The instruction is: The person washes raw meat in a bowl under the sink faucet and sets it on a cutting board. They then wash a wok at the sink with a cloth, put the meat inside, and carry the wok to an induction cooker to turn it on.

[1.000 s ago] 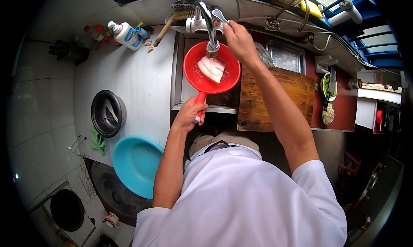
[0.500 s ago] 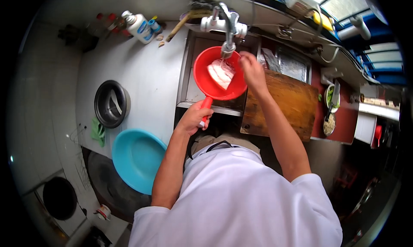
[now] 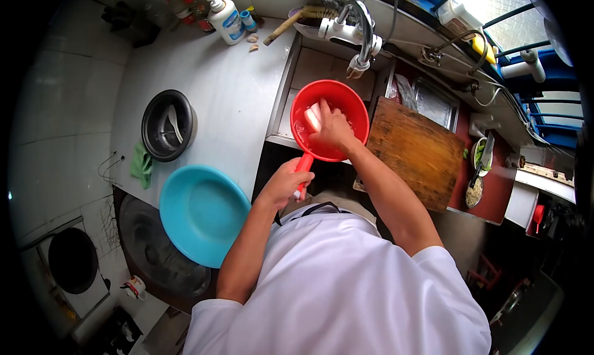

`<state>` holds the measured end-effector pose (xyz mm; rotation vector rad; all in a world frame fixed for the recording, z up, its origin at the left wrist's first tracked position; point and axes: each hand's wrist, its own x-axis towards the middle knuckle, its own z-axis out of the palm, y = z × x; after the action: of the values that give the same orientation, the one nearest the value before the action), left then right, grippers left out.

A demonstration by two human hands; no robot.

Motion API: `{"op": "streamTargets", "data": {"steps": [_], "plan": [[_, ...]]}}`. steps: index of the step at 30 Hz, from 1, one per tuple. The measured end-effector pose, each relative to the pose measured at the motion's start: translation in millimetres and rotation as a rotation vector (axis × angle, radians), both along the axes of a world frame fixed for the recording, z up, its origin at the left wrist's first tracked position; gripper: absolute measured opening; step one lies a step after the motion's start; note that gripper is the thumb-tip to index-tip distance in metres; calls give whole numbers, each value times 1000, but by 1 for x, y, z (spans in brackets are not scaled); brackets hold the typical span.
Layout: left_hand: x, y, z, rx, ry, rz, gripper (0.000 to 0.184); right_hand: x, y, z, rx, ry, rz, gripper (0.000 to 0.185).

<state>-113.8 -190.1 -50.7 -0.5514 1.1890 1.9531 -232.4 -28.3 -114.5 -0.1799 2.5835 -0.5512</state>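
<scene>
Pork slab (image 3: 313, 117), pale and fatty, low inside the red plastic dipper (image 3: 340, 90), wet, with water around it and partly hidden beneath the right hand (image 3: 334, 131). Just changed: right hand gone from the faucet lever of a second ago, now down in the dipper and on the meat. Dipper drawn out from under the faucet spout (image 3: 357, 64) and nearer the body; no stream visible now, unlike the earlier flow onto the slab. As a judgement, past rinsing under the flow and into working the meat by hand in water. Fingers partly curled over the slab; whether gripping or only pressing, impossible to tell. Left hand (image 3: 286, 183) closed around the dipper handle (image 3: 304, 163), steadying it over the near part of the sink (image 3: 312, 67).

Among other containers: black pot (image 3: 189, 135) on the counter with a pale spoon (image 3: 175, 125) inside; turquoise basin (image 3: 201, 209) near it. Beyond the wooden cutting board (image 3: 411, 154), leafy greens (image 3: 480, 151) in a white dish, with a knife (image 3: 488, 147) across it, and pale chopped food (image 3: 474, 195) in a small bowl just beside.
</scene>
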Motion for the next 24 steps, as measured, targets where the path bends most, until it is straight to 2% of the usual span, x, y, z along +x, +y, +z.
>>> {"op": "streamTargets", "data": {"steps": [2, 3, 5, 6, 7, 11, 13, 15, 16, 17, 18, 20, 24], "plan": [[1, -4, -7, -65, 24, -14, 14, -3, 1, -9, -190, -104, -48, 102], [-1, -6, -12, -131, 55, -28, 14, -2, 4, -8, -190, -106, -54, 102], [-7, -9, -21, -164, 66, -26, 15, -2, 12, -6, -843, -371, -341, 84], [-11, -10, -22, -280, 91, -57, 16, 0, 19, 13, -1119, -560, -413, 65], [-16, -10, -23, -395, 116, -89, 16, 3, 26, 21, -1263, -681, -572, 55], [-37, -2, -33, -603, 202, -126, 30, 12, 68, -7, -1731, -849, -841, 59], [-48, -4, -44, -659, 222, -213, 36, 19, 80, -1, -1842, -783, -903, 63], [-56, -7, -65, -957, 570, -334, 38, 21, 94, -6, -1898, -747, -921, 62], [-57, -8, -65, -1117, 620, -384, 39, 21, 100, -8, -1837, -664, -889, 60], [-58, -7, -65, -1111, 635, -402, 39, 22, 106, -10, -1773, -583, -860, 59], [-59, -6, -63, -1209, 628, -477, 40, 23, 109, -10, -1777, -552, -912, 51], [-62, -4, -56, -1351, 631, -602, 42, 24, 114, -11, -1726, -475, -945, 51], [-58, -5, -52, -1441, 787, -571, 47, 33, 121, -8, -1628, -376, -1047, 48]]}}
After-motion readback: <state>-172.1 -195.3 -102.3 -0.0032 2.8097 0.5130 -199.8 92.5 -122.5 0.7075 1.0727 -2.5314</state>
